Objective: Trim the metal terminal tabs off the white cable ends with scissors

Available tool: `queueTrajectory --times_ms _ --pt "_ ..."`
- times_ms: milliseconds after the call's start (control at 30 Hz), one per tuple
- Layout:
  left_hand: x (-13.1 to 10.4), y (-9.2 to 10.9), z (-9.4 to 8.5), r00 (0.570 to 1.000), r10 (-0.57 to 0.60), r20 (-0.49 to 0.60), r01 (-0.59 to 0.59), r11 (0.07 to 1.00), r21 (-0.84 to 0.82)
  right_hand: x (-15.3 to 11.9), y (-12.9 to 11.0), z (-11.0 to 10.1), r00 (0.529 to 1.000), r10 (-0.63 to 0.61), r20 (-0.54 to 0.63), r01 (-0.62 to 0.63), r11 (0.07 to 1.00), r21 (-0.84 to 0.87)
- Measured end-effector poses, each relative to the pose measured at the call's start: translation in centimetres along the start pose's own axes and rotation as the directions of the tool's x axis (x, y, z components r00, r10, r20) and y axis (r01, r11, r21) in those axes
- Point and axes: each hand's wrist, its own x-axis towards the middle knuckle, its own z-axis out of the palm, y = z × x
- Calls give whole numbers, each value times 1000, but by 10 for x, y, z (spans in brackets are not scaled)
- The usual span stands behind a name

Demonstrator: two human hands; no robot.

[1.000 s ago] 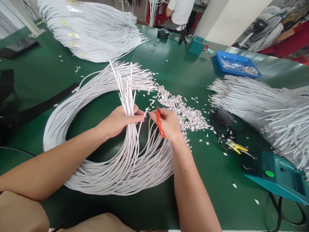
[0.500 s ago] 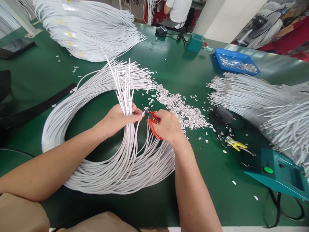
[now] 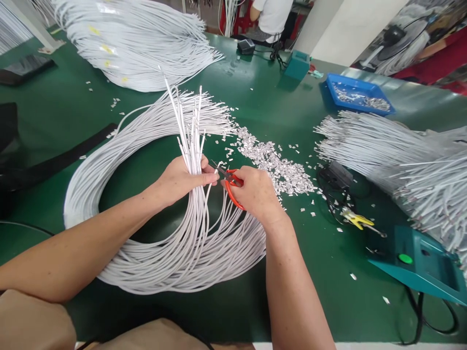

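My left hand (image 3: 182, 179) is closed round a bunch of white cables (image 3: 197, 209), whose ends stick up above the fist. Its thumb and forefinger pinch one cable end out to the right. In my right hand (image 3: 257, 189) are red-handled cutting pliers (image 3: 233, 184), their jaws pointing left at that cable end. Whether the jaws touch the cable is too small to tell. The held cables belong to a large white coil (image 3: 83, 189) lying on the green table, its other ends fanned out behind my hands.
Small white scraps (image 3: 273, 163) lie heaped beyond my right hand. Further cable bundles (image 3: 138, 43) rest at the back left and right. A blue tray (image 3: 359, 95) holds scraps. At the right are a teal device (image 3: 419, 262) and a yellow clip (image 3: 357, 219). Another person (image 3: 272, 19) sits behind.
The bunch's upper ends and the view have shifted slightly. The pliers still stand at the pinched cable end, and both hands keep their grip.
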Motion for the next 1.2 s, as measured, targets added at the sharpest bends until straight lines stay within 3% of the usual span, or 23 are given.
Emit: queueTrajectory --times_ms 333,400,467,533,633,733,867,1033,1200 --pt "-4 6 -2 999 16 37 -14 999 -47 -5 -6 -5 999 34 1 -34 999 -24" --pt "-3 5 -3 998 15 62 -11 997 -70 -4 -4 -6 998 56 12 -56 997 47" --pt "-2 4 -4 994 24 111 -11 993 -116 -1 0 -6 996 87 24 -91 967 238" --pt "-1 2 -5 984 39 175 -9 986 -164 2 4 -4 995 96 38 -101 840 532" --pt "1 0 -5 962 55 268 4 977 -214 6 7 1 998 22 52 -56 531 846" --pt "2 -1 -4 942 69 329 16 969 -248 8 5 8 996 -49 69 -47 362 931" --pt "1 0 -4 940 54 338 38 966 -258 9 4 16 996 -67 55 -35 268 963" --pt "-1 2 -1 967 -1 255 70 963 -260 8 1 18 1000 -11 4 0 334 942" --pt "0 -1 1 992 -7 127 33 979 -201 5 -11 16 985 38 -168 114 585 803"
